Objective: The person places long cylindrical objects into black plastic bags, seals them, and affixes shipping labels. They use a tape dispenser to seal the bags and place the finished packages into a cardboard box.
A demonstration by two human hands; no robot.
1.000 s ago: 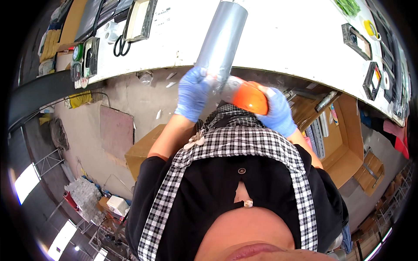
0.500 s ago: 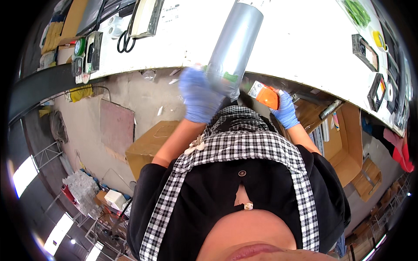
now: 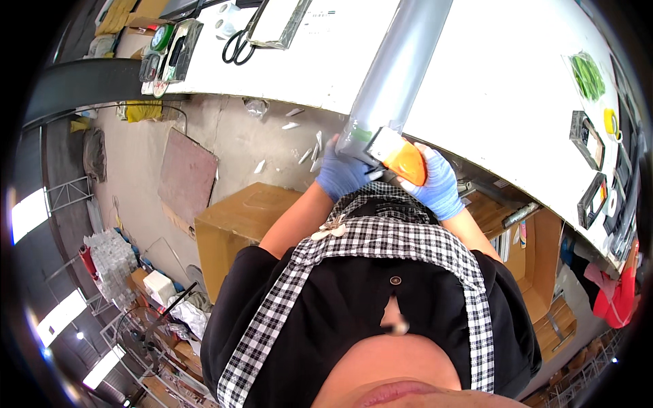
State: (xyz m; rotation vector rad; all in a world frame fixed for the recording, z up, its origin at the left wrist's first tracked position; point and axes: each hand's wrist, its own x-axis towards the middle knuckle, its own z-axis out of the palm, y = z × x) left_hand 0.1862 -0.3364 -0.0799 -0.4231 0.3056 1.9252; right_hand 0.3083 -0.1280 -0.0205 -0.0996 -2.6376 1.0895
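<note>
A long silver-grey roll in clear film (image 3: 401, 64) slants across the white table, its near end sticking out past the front edge. A green patch (image 3: 361, 134) shows at that end. My left hand (image 3: 341, 171), in a blue fingerless glove, grips the roll's near end from below and left; some fingers are hidden behind it. My right hand (image 3: 437, 182), gloved alike, is closed around an orange handheld tool (image 3: 407, 163). This tool has a flat pale head with a dark toothed edge, which points at the roll's end and is close to or touching it.
Black-handled scissors (image 3: 238, 47) and a green tape roll (image 3: 162, 37) lie at the table's left. On the right are green strips (image 3: 588, 76), yellow tape (image 3: 611, 122) and dark frames (image 3: 587, 139). Cardboard boxes (image 3: 248, 211) stand below both sides; white scraps litter the floor.
My right hand has brought the orange tool left, up to the roll's end. My left hand, blurred before, has come to the roll's near end. The view has shifted.
</note>
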